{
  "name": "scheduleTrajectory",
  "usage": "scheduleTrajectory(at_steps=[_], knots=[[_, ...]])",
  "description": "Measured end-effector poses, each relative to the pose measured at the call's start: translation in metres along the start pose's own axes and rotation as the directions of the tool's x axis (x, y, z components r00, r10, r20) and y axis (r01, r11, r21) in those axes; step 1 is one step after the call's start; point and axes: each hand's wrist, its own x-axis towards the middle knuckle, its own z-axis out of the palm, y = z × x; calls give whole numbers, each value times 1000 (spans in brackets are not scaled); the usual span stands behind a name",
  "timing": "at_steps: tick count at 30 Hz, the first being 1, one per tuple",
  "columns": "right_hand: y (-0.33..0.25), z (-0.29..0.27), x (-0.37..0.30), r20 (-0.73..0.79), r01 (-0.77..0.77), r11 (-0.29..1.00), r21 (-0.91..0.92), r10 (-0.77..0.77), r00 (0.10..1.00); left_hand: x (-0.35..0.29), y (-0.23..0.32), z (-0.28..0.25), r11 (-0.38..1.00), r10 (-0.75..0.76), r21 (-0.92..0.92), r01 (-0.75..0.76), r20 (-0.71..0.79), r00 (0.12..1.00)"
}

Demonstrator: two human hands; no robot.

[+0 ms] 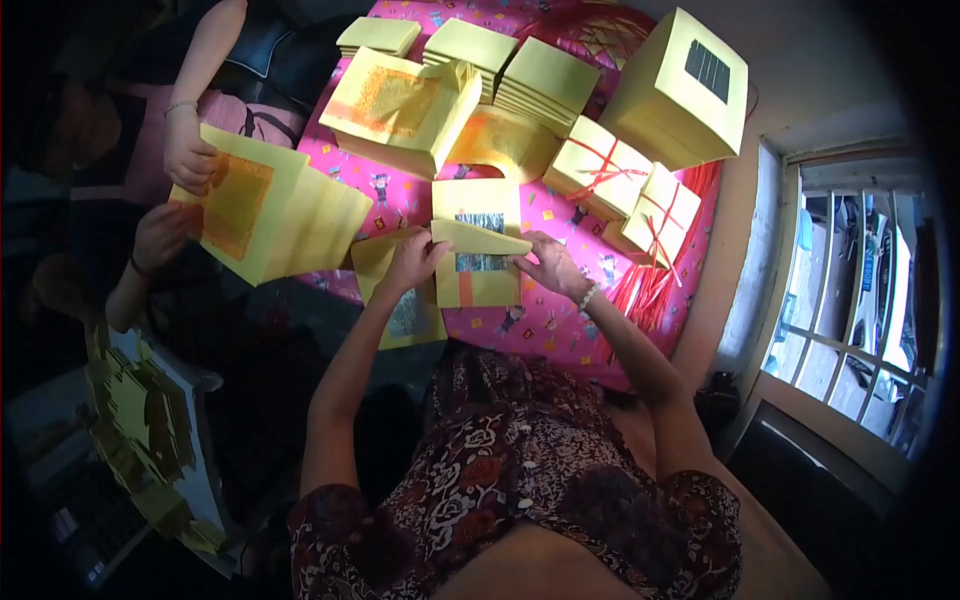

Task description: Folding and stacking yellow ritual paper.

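Note:
Between my two hands is a folded yellow paper sheet (480, 238), its doubled edge running from one hand to the other. My left hand (415, 262) pinches its left end, and my right hand (555, 270) closes on the right end. Beneath it lies a flat yellow paper sheet with a silver foil patch (476, 292), partly covered by the fold. Under my left wrist, another foil-patched sheet (425, 325) reaches past the table's edge.
A pink patterned cloth (400, 205) covers the table. Yellow paper stacks (545, 80), tied bundles (600, 165) and a tall block (665, 90) stand at the back. Red ribbons (645, 297) lie right. A co-worker's hands (190, 155) hold a thick stack (240, 200) at left.

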Motion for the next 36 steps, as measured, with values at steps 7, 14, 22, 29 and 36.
scheduleTrajectory(at_steps=[7, 14, 22, 29, 36], knots=[[-14, 16, 31, -303, -214, 890, 403, 351, 886, 10, 12, -6, 977, -206, -89, 193, -169, 964], [-11, 20, 50, -195, -430, 707, 561, 618, 762, 25, 1, 7, 975, -213, -131, 180, -328, 920], [-23, 4, 62, -238, -472, 704, 531, 658, 714, 31, -5, 12, 955, -284, -189, 230, -347, 894], [-18, 11, 65, -246, -478, 675, 563, 689, 682, 35, 3, 11, 955, -295, -96, 280, -384, 875], [-18, 10, 70, -250, -524, 681, 511, 701, 667, 36, 5, 12, 946, -323, -89, 313, -373, 870]])
